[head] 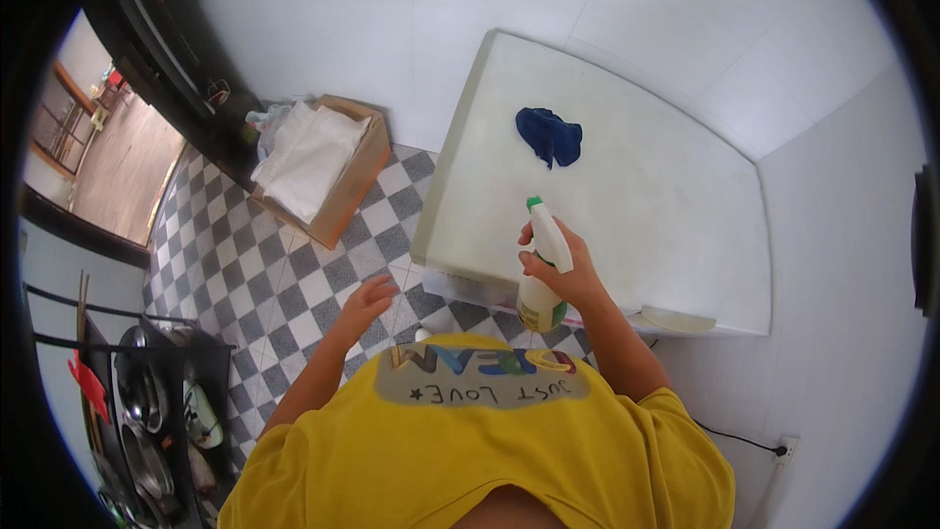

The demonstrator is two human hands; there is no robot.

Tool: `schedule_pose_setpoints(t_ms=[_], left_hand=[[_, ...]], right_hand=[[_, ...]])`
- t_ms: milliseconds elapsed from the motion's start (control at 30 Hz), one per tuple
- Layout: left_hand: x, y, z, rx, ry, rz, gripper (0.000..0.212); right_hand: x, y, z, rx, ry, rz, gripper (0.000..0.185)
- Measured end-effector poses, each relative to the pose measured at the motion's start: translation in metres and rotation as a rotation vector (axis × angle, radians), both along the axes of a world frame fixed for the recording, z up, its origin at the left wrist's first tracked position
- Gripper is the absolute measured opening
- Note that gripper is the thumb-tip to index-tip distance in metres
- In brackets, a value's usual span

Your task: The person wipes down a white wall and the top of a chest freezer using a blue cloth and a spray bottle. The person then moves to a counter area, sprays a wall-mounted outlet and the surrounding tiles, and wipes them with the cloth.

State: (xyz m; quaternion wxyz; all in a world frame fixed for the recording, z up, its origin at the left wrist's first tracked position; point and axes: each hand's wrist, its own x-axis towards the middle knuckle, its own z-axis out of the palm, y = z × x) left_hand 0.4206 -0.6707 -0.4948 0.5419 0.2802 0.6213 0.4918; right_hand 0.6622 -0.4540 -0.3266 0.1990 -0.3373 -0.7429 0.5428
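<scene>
My right hand grips a white spray bottle with a green nozzle, which points away from me over the near edge of a white chest-like appliance. On the appliance's flat top, beyond the nozzle, lies a crumpled dark blue cloth. Nothing touches the cloth. My left hand hangs over the checkered floor, left of the appliance, with its fingers apart and nothing in it.
A cardboard box with white sheets or bags stands on the checkered floor by the wall. At lower left is a dark rack with metal pans. A black plug sits in a wall socket at lower right. A doorway opens at far left.
</scene>
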Motion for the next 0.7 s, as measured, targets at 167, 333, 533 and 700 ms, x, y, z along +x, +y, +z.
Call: schedule_pose_setpoints(t_ms=[167, 333, 533, 700], left_hand=[[0.024, -0.069, -0.042, -0.256, -0.082, 0.359, 0.052], [0.053, -0.098, -0.058, -0.319, -0.118, 0.412, 0.051], [0.083, -0.108, -0.057, -0.345, -0.120, 0.419, 0.051], [0.101, -0.115, -0.062, -0.347, -0.124, 0.414, 0.050]], right_hand=[[0.015, -0.008, -0.013, 0.064, 0.042, 0.113, 0.028], [0.039, -0.024, -0.028, 0.138, -0.022, 0.361, 0.030], [0.054, -0.044, -0.042, 0.209, 0.044, 0.485, 0.033], [0.076, -0.052, -0.048, 0.115, 0.022, 0.468, 0.034]])
